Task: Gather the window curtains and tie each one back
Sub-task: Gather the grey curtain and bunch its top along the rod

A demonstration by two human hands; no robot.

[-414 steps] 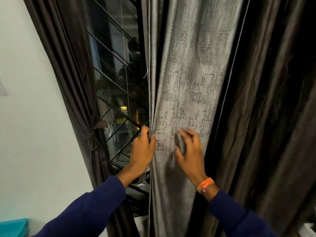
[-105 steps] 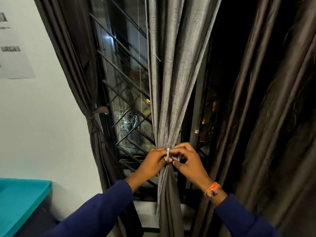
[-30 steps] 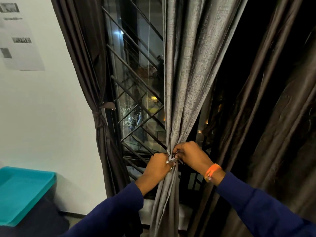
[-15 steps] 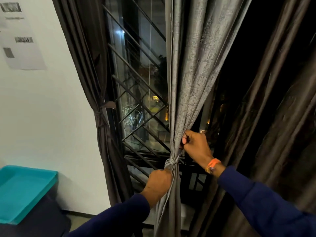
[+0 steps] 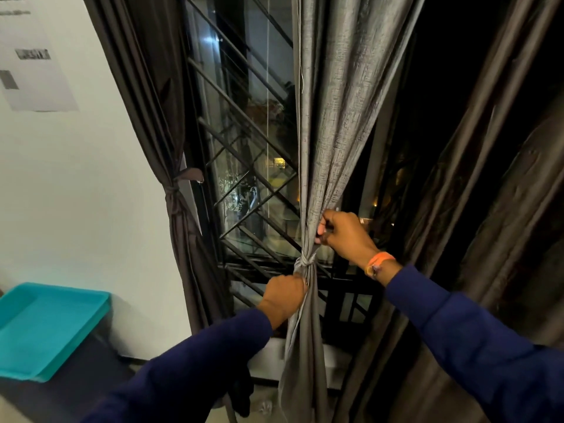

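Head view: hands (image 5: 285, 296) on tied curtain (image 5: 332, 141)

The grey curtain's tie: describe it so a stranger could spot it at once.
Find the barred window; the grey curtain hangs at its middle. The tie is the knotted band cinching it, between the right hand above and left hand below.

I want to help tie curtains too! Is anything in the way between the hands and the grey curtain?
Nothing visible. The left hand grips the textured grey curtain below its knotted tie, and the right hand pinches it just above.
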